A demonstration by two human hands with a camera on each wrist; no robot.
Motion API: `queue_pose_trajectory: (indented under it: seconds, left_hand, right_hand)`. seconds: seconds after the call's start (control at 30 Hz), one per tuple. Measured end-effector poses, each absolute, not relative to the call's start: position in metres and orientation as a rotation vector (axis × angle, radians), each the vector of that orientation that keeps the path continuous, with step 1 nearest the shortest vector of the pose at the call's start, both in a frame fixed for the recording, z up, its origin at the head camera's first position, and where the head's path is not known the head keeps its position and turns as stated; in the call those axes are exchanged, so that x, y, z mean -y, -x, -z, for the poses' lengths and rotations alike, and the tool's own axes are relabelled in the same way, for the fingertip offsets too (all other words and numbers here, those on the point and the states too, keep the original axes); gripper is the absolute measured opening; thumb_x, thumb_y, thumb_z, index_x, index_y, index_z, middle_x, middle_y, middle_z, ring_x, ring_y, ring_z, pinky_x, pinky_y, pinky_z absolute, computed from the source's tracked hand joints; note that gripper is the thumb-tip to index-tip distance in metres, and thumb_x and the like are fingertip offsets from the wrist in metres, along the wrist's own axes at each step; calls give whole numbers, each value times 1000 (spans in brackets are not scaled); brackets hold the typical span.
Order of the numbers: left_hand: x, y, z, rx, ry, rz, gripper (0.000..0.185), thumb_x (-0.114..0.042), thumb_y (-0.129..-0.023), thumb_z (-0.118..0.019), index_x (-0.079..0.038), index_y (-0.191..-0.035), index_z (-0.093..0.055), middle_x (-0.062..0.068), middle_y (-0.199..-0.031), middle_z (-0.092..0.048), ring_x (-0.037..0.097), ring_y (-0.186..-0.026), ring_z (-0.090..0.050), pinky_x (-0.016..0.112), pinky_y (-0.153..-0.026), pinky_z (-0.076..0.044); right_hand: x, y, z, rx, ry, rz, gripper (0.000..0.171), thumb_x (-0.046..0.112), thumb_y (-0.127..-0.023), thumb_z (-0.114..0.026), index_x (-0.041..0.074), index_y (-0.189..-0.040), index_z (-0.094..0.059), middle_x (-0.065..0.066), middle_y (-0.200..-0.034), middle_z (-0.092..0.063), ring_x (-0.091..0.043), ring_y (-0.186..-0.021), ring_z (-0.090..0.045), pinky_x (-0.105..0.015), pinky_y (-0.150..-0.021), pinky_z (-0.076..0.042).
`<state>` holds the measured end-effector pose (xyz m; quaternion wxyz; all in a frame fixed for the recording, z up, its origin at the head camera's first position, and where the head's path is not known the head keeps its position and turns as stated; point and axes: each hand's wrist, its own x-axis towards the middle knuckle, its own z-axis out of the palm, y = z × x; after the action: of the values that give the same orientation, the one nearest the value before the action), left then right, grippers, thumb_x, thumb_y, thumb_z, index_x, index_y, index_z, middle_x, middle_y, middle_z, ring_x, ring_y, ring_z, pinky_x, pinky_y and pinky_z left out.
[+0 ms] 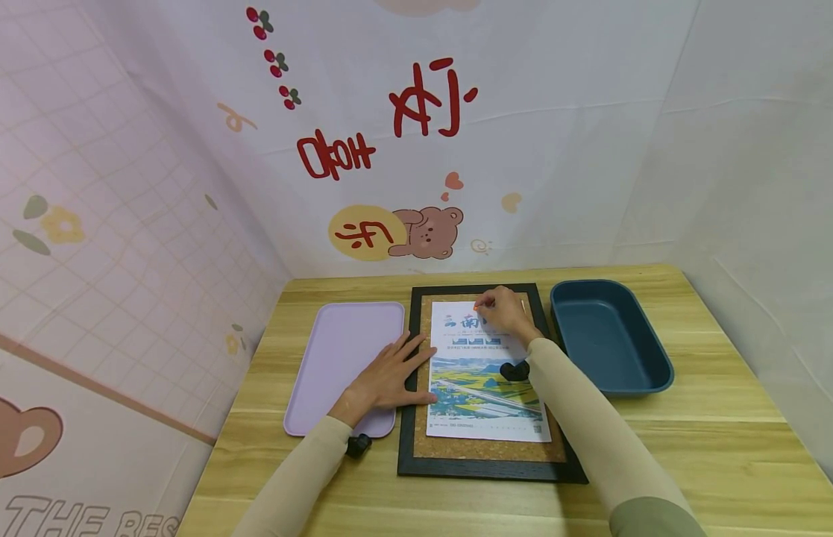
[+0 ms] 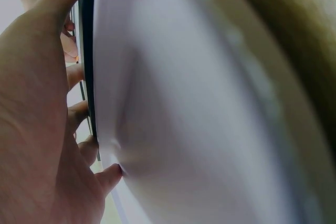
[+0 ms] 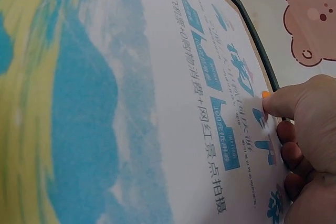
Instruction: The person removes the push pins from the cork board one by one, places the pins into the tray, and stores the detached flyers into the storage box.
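Two hands at work over a cork board (image 1: 486, 447) lying flat on the table (image 1: 691, 447). A poster (image 1: 486, 373) lies on the cork, long axis running away from the person. Right hand (image 1: 503, 309) is at the poster's far edge, fingertips pinching a small orange pin (image 3: 265, 94) against the paper; forearm lies along the poster's right side. Left hand (image 1: 389, 377) lies flat, fingers straight, across the board's left frame with fingertips near the poster edge. A lilac tray (image 1: 342, 358) sits to the left, a blue tub (image 1: 611, 335) to the right.

Backdrop (image 1: 87, 514) — "THE BES…"
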<state>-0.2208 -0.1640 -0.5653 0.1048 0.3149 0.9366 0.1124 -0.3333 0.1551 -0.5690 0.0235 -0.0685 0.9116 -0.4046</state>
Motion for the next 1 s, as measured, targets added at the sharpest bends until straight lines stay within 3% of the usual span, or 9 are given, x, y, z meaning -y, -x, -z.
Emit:
queue_pose_trajectory:
  seconds: [0.3, 1.0]
  left_hand:
    - [164, 220, 563, -2762, -940, -343, 100, -80, -102, -65, -31, -181, -30, 7, -192, -17, 43, -179, -10, 72, -140, -24]
    - [164, 222, 566, -2759, -933, -341, 101, -80, -101, -65, -32, -182, -29, 7, -193, -16, 42, -180, -9, 72, -140, -23]
  right_hand:
    - [-155, 337, 570, -2825, 158, 1220, 14, 17, -110, -73, 12, -108, -86, -13, -122, -72, -30, -104, -62, -46, -95, -51]
    - [-154, 335, 568, -2808, 163, 1225, 12, 18, -109, -74, 11, -107, -84, -13, -116, -74, -29, -100, -62, -45, -93, -50]
